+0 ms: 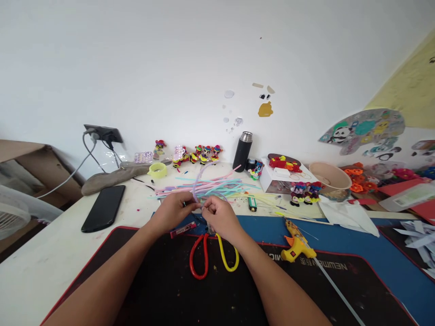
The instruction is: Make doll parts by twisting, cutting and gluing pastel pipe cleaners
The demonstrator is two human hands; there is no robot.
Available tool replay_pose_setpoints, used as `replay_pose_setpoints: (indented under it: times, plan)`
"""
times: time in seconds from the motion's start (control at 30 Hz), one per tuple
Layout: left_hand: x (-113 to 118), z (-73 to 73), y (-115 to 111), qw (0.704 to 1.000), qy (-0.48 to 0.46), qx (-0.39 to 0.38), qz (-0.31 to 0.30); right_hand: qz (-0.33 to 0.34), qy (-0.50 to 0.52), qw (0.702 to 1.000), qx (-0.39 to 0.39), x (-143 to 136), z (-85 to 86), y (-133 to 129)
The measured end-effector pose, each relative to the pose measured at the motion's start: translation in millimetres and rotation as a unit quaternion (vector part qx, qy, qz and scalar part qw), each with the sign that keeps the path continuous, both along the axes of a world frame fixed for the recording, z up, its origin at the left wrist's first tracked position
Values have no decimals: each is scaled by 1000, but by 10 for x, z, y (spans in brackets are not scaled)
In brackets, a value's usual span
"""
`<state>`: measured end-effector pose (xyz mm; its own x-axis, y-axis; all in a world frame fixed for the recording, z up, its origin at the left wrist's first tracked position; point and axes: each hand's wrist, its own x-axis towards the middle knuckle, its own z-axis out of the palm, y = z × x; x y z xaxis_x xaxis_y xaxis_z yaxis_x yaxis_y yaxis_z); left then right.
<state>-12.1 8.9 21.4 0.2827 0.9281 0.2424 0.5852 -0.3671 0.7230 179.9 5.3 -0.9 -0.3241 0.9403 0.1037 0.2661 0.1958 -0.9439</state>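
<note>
A lilac pipe cleaner (195, 181) loops up from between my two hands, which are almost touching at the fingertips. My left hand (175, 210) pinches it near its lower part. My right hand (220, 216) is closed with finger and thumb together at the same pipe cleaner; the exact spot it grips is partly hidden by the fingers. Just below the hands lies a pair of scissors with one red and one yellow handle (199, 262), its blades mostly covered. Behind the hands spreads a pile of pastel pipe cleaners (217, 185). A small red box (182, 230) lies under my left hand.
A yellow glue gun (298, 244) rests on the black mat (163, 290) at right. A black phone (103, 208) and a tape roll (157, 170) are at left. Toward the wall stand a thermos (242, 151), several small figures (205, 155) and a white box (285, 174).
</note>
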Motion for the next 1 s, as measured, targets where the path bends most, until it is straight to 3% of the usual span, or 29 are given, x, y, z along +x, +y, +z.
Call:
replay_pose_setpoints:
  times: [0.23,0.37,0.5,0.67,0.77,1.0]
  plan:
    - [1,13,-9,999,33,10,-21,-3,-49,997,60,-13,-50,21]
    - [37,70,-51,1000,13,-3,-14,-8,-30,999,43,-19,-47,12]
    - [101,57,-60,994,-84,-67,9,-13,42,999,-19,-26,-33,1]
    - [209,-67,-41,959,-244,-142,21,-6,107,993,-48,-37,-4,11]
    - [238,-94,-42,940,-295,-167,24,-19,124,991,-51,-32,22,15]
    - [110,18,-19,961,-228,-156,15,-27,81,996,-16,-10,47,3]
